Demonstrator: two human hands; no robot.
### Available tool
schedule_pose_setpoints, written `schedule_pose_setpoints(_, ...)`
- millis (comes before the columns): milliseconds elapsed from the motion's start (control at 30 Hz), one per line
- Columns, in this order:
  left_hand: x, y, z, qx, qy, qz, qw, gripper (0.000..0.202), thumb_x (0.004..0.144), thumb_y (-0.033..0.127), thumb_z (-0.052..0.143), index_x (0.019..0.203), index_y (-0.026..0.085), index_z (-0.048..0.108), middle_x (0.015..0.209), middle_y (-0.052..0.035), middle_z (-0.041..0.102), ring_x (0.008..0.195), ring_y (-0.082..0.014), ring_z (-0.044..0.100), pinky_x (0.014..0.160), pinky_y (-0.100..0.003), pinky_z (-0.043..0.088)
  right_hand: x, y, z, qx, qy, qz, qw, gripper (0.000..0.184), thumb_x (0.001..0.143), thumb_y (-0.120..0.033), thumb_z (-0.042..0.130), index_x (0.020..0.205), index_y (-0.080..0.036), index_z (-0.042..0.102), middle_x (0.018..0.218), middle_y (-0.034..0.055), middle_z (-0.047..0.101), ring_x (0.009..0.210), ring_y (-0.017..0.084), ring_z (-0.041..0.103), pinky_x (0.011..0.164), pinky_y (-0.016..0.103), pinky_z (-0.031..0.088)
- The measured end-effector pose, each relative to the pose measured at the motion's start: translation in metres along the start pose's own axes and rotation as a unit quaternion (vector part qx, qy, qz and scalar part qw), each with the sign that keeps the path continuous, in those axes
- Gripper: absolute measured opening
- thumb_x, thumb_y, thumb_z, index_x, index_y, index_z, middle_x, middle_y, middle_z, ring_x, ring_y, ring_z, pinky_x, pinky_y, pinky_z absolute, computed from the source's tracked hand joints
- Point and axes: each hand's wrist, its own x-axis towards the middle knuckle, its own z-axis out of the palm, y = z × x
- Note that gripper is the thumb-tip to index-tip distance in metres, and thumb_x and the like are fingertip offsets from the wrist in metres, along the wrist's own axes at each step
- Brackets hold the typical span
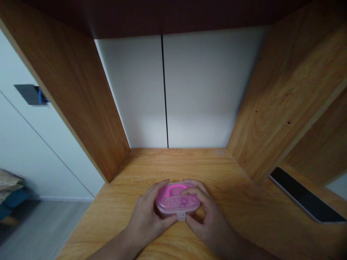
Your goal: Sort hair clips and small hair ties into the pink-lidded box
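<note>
left grip (148,213), right grip (207,216): both curled closed around opposite ends of pink translucent plastic case (173,198) | long axis side to side, small tab (181,216) toward body | neither grip nearer | low over worktop (162,166), contact unclear | dark tablet (306,195) well off right

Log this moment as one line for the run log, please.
left hand: holding pink translucent plastic case | right hand: holding same case | surface: wooden desk | nearby, right: black tablet
</note>
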Motion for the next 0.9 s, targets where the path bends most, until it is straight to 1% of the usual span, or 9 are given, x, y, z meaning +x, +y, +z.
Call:
schedule_pose_setpoints(200,0.0005,0.0010,-0.0013,0.005,-0.007,-0.003,1.000,0.077,0.071,0.046,0.084,0.135,0.027,0.046,0.121,-0.0078,0.068,0.104,-0.0254,0.070,0.087,-0.037,0.060,0.0001,0.0016,0.0000,-0.011,0.006,-0.014,1.000,0.048,0.067,0.002,0.060,0.105,-0.027,0.061,0.125,0.0066,0.054,0.125,0.026,0.051,0.110,0.045,0.040)
schedule_pose_setpoints(333,0.0007,0.0025,-0.0028,0.003,-0.006,0.001,1.000,0.076,0.071,0.046,0.084,0.134,0.026,0.047,0.120,-0.0076,0.069,0.104,-0.0252,0.069,0.088,-0.037,0.059,-0.0011,0.0020,0.0006,-0.013,0.007,-0.024,1.000,0.045,0.068,0.001,0.062,0.104,-0.026,0.060,0.124,0.0071,0.054,0.123,0.026,0.052,0.107,0.043,0.042)
schedule_pose_setpoints(533,-0.0001,0.0014,-0.0031,-0.013,-0.013,-0.013,1.000,0.075,0.071,0.046,0.084,0.134,0.027,0.047,0.123,-0.0070,0.067,0.107,-0.0251,0.068,0.091,-0.038,0.057,-0.0011,0.0018,0.0006,-0.026,0.003,-0.030,0.999,0.048,0.068,0.002,0.063,0.106,-0.027,0.059,0.124,0.0064,0.054,0.122,0.026,0.052,0.106,0.042,0.043)
schedule_pose_setpoints(733,0.0014,0.0015,-0.0036,-0.052,-0.022,-0.012,0.998,0.076,0.069,0.040,0.087,0.133,0.030,0.047,0.121,-0.0048,0.067,0.106,-0.0239,0.067,0.090,-0.036,0.057,-0.0016,0.0028,0.0009,-0.007,-0.007,-0.024,1.000,0.050,0.069,0.003,0.063,0.109,-0.028,0.060,0.126,0.0059,0.053,0.124,0.025,0.052,0.107,0.042,0.042)
schedule_pose_setpoints(900,0.0019,0.0026,-0.0047,-0.091,-0.034,-0.018,0.995,0.076,0.070,0.030,0.087,0.134,0.032,0.046,0.126,-0.0044,0.064,0.111,-0.0238,0.065,0.095,-0.036,0.056,-0.0021,0.0037,0.0005,0.030,-0.023,-0.005,0.999,0.049,0.073,0.001,0.063,0.111,-0.030,0.059,0.127,0.0051,0.051,0.124,0.024,0.051,0.106,0.042,0.046)
